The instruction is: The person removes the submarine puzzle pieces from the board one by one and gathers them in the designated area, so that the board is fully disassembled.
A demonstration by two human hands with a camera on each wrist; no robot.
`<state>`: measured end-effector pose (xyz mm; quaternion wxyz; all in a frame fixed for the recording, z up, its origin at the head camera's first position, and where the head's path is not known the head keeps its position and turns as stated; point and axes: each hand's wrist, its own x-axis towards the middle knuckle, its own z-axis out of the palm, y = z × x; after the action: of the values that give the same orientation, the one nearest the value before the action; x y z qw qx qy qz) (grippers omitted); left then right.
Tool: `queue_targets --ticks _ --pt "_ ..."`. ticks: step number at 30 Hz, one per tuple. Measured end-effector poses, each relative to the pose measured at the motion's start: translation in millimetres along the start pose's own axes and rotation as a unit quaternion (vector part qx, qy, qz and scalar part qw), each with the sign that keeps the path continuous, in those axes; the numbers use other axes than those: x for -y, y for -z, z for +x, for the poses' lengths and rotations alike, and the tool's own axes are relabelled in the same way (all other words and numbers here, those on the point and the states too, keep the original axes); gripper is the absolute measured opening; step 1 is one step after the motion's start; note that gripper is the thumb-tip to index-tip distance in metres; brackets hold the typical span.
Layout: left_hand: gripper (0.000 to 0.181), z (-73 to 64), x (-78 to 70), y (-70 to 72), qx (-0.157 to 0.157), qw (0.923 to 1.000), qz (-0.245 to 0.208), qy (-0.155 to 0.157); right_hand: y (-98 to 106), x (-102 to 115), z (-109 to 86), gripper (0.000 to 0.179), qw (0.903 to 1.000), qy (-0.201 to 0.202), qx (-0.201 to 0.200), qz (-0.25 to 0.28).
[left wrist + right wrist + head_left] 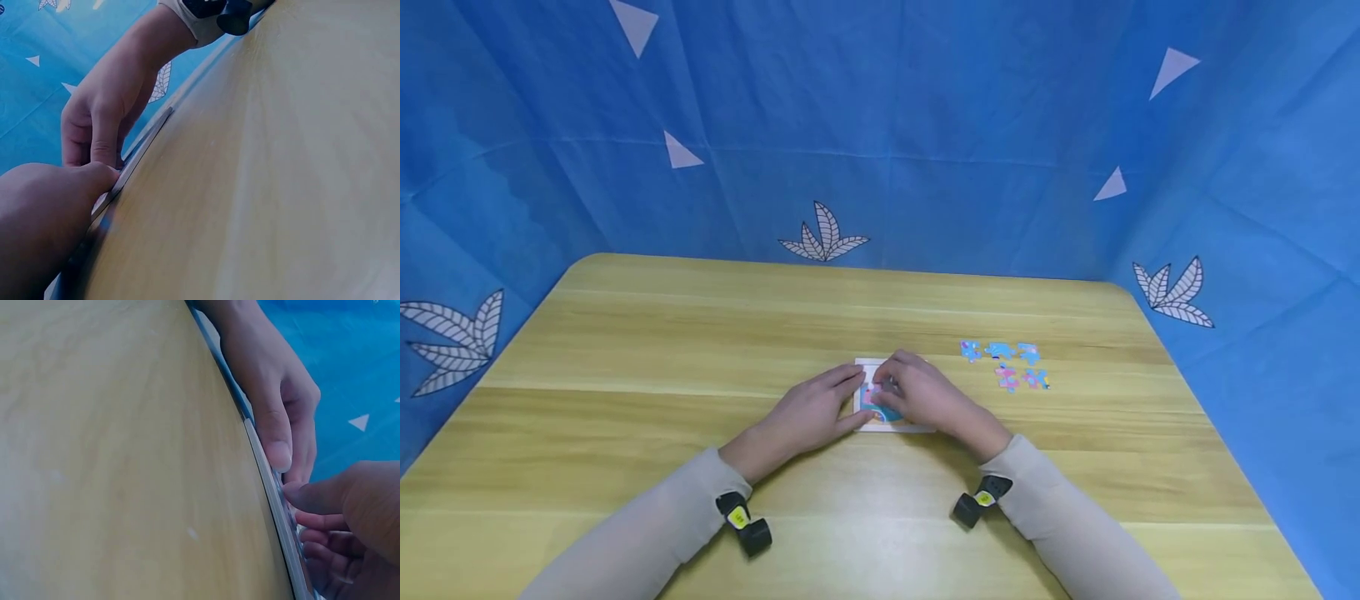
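A small white-bordered jigsaw puzzle board [897, 428] lies on the table between the two hands, with pink, teal and orange picture parts showing inside its border. My left hand [816, 410] rests on the board's left side, fingers near the upper left corner and straight thumb at the lower part. Over the middle of the board, my right hand [925, 394] has its fingers bent and pinches a puzzle piece [876, 389], mostly covered by the fingertips. In the right wrist view, the right thumb [315, 495] and index fingertip meet right at the board's edge, close to the left thumb [275, 440].
Several loose puzzle pieces [1006, 377], blue and pink, lie right of the board on the wooden table [700, 333]. A blue cloth [970, 100] with white triangles and leaf prints surrounds the table's back and sides. Each wrist wears a small black camera [754, 536].
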<state>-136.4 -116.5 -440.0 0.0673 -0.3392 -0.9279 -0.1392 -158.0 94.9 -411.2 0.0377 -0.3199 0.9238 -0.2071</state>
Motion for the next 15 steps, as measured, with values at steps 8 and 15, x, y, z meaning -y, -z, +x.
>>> queue_targets --ticks 8,15 --pt "0.064 -0.1 0.4 -0.7 -0.015 0.9999 -0.004 -0.003 -1.1 5.4 -0.7 0.020 0.9999 -0.014 -0.008 0.005" --pt "0.064 -0.5 -1.0 2.3 -0.010 0.9998 -0.015 0.001 -1.9 7.9 0.5 0.018 0.9992 -0.034 -0.007 0.018"
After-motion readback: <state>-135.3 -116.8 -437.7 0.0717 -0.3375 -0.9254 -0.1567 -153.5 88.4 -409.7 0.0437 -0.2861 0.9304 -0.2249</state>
